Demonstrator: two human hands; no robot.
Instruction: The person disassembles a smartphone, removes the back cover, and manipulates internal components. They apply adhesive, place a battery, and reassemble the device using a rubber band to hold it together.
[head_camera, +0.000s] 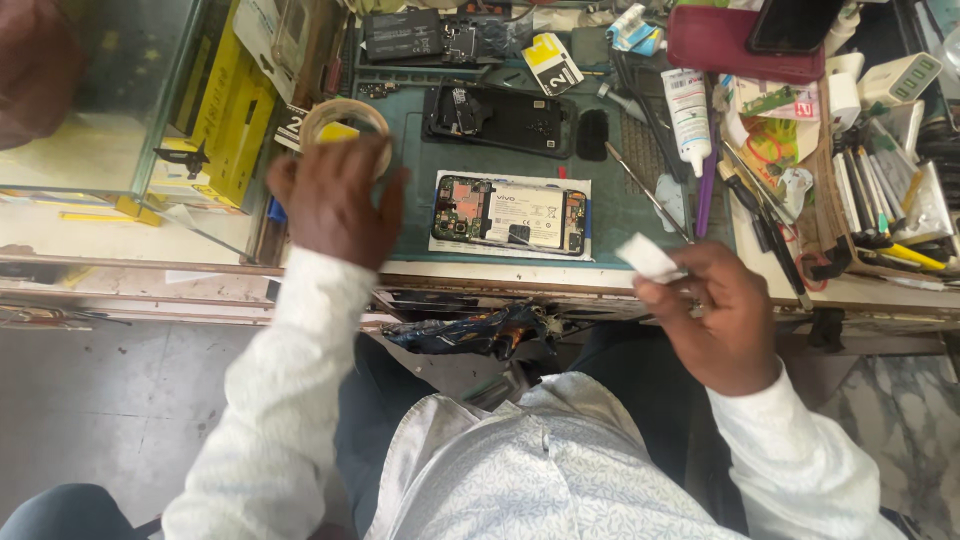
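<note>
My left hand (335, 198) reaches forward onto a roll of clear tape (345, 125) at the left of the green work mat (620, 205), its fingers on the roll's near side. My right hand (722, 315) is held over the bench's front edge, pinching a small white pad (648, 256) between thumb and fingers. Between the two hands an opened phone (510, 215) lies flat on the mat, its circuit board and battery showing. Farther back lies a black phone back cover (500, 118).
A white squeeze bottle (688, 105), a purple tool (706, 195), thin metal tools and tweezers (645, 190) lie right of the phone. A tray of pens and tools (885, 215) is at far right, yellow boxes (225, 120) and a glass case (95, 90) at left.
</note>
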